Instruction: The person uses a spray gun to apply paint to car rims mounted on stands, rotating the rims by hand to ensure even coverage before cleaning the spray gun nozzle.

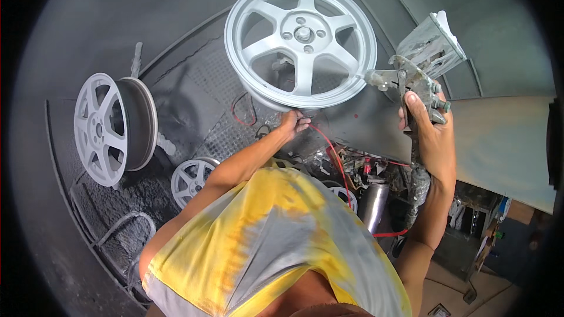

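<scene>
A white six-spoke wheel rim (304,69) is mounted at the top middle, face toward me. My right hand (432,135) is wrapped round a paint-spattered spray gun (405,82), whose nozzle points left at the rim's right edge. On the gun sits a tilted paint cup (430,47) streaked with white. A grimy fitting (419,185) hangs below the grip and leads into a red hose. My left hand (295,123) is closed just below the rim's lower edge, with the red air hose (330,147) running from its fingers. Whether the hand touches the rim is hard to see.
Another white wheel (101,130) hangs at the left, and a smaller one (191,182) lies lower down. A metal cylinder (374,206) stands by cluttered odds and ends (367,167). At the right is a pale panel (505,141). A hose coil (126,223) lies lower left.
</scene>
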A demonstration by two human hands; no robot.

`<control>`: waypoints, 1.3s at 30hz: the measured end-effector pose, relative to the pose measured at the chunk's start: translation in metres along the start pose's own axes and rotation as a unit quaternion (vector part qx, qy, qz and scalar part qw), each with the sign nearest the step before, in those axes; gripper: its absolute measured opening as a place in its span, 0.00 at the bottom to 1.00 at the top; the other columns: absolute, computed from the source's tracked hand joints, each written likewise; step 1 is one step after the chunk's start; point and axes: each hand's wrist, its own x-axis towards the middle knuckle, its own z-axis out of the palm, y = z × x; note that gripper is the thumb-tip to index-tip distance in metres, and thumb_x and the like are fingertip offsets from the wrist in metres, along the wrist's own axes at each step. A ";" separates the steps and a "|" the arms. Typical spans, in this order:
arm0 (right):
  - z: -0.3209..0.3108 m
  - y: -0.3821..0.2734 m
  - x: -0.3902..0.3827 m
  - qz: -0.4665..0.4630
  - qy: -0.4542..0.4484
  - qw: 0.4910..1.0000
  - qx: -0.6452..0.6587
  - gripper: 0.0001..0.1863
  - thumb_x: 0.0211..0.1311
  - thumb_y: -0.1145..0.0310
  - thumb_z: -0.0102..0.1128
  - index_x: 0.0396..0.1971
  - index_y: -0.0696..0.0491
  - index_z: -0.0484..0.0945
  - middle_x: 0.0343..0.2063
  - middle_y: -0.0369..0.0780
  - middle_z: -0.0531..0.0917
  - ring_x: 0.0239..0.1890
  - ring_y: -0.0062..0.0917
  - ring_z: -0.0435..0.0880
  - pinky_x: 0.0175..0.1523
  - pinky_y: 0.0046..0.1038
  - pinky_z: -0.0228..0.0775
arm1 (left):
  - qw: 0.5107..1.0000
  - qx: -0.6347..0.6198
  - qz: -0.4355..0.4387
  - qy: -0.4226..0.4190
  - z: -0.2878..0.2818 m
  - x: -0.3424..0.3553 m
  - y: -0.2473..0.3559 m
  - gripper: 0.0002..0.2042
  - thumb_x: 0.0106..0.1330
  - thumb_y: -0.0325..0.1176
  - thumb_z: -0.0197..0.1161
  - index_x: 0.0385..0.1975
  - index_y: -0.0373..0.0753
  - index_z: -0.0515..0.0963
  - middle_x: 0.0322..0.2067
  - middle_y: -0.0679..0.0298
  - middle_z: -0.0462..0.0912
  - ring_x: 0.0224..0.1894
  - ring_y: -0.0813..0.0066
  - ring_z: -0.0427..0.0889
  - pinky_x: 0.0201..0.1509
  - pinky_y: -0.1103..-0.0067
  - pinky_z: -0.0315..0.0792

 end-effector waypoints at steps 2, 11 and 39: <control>0.000 -0.005 -0.002 0.007 -0.006 1.000 0.012 0.08 0.75 0.67 0.60 0.45 0.56 0.76 0.29 0.34 0.80 0.29 0.14 0.78 0.36 0.19 0.70 | 1.000 -0.004 0.003 0.007 0.004 0.000 -0.001 0.04 0.65 0.28 0.53 0.38 0.39 0.70 0.38 0.60 0.73 0.39 0.61 0.86 0.35 0.71 0.85; 0.035 -0.005 0.019 -0.094 -0.032 0.990 0.096 0.09 0.76 0.72 0.57 0.48 0.60 0.75 0.32 0.35 0.82 0.32 0.17 0.81 0.40 0.22 0.74 | 1.000 0.000 0.011 0.019 0.022 -0.008 -0.003 0.04 0.69 0.31 0.50 0.36 0.39 0.70 0.39 0.57 0.77 0.35 0.62 0.89 0.29 0.71 0.86; 0.001 0.029 -0.041 -0.001 0.129 0.992 0.004 0.12 0.76 0.66 0.59 0.49 0.59 0.76 0.28 0.33 0.78 0.27 0.15 0.77 0.34 0.20 0.70 | 0.998 0.043 0.017 0.034 -0.019 -0.008 0.016 0.03 0.64 0.27 0.50 0.32 0.40 0.72 0.38 0.57 0.78 0.30 0.67 0.83 0.26 0.72 0.83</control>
